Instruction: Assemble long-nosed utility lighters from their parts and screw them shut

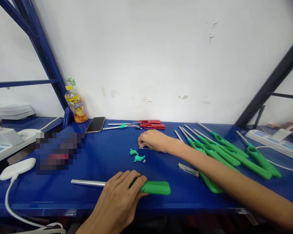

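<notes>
My left hand [122, 195] is wrapped round a green lighter [157, 188] near the table's front edge; its metal tube points left. Further back, my right hand [152, 139] has its fingers pressed together at the end of a thin wire [153, 149] that runs right along the table. Just below that hand lie two teal plastic pieces [139, 158] and a tiny white part [144, 161]. A clear plastic piece [188, 169] rests under my right forearm's left side. Several green lighters [256, 165] with metal tubes lie at the right, partly hidden by the forearm.
Red lighter parts [151, 125] with metal rods lie by the wall. A phone [95, 124] and a yellow-capped bottle [76, 105] are at the back left. Power strips [278, 143] sit at both sides, with a white cabled device [17, 169] at the left. The blue table [51, 195] has a front edge.
</notes>
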`<state>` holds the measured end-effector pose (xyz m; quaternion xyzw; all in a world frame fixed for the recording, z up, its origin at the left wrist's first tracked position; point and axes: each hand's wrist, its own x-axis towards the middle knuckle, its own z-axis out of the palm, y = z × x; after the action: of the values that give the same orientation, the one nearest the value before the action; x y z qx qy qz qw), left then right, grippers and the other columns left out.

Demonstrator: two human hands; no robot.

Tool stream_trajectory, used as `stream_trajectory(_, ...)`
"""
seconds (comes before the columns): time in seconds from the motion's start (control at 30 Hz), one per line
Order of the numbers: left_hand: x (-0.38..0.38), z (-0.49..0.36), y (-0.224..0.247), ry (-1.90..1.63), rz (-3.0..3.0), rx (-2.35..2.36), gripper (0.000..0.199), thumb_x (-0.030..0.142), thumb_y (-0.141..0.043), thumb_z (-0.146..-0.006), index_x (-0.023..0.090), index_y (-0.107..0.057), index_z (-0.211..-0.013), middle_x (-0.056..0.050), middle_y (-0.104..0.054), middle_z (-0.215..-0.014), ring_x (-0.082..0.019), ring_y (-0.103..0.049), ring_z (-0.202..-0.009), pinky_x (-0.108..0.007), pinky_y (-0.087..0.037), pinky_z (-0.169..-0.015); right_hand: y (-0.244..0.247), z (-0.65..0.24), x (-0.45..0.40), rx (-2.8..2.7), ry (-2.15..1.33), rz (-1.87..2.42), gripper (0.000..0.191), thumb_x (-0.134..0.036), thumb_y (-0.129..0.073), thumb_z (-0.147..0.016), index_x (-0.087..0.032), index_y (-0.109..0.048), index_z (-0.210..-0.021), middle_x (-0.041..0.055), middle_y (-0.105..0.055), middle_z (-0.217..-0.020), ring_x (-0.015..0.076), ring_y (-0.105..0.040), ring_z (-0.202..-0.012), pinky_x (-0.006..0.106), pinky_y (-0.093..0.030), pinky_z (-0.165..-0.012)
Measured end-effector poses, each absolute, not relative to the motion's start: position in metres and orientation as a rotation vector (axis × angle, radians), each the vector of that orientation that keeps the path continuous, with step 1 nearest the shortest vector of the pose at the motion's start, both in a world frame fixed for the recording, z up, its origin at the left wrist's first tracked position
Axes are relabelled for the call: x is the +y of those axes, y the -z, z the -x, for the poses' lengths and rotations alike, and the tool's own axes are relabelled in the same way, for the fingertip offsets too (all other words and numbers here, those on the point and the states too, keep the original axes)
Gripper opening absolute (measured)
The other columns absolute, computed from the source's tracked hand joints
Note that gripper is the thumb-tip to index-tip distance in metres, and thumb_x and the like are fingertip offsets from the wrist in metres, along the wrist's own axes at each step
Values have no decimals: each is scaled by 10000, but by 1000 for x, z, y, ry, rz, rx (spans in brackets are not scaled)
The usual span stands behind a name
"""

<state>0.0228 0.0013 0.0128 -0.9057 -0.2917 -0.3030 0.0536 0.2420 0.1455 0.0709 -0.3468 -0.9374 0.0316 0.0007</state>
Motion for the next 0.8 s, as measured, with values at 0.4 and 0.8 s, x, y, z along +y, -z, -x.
stream_trajectory(0.4, -4, -22, -13, 788, 2757, -1087, 506, 99, -471, -1019, 200, -463, -1515, -125, -602, -1296, -299, -615, -1120, -525, -519, -989, -105, -266, 109, -2797, 2, 1172, 144, -180, -539, -1080, -165, -677, -1044, 95, -766, -1056, 206, -677, -884, 305, -402, -736)
stream_trajectory(0.8, 0, -21, -8, 897, 2798, -1107, 570, 102, -473, -1025, 251, -440, -1574, -127, -571, -1315, -291, -585, -1170, -518, -554, -1002, -118, -290, 6, -2836, -191, 1371, 140, -162, -528, -1047, -248, -588, -955, 34, -743, -898, 236, -683, -781, 334, -385, -672)
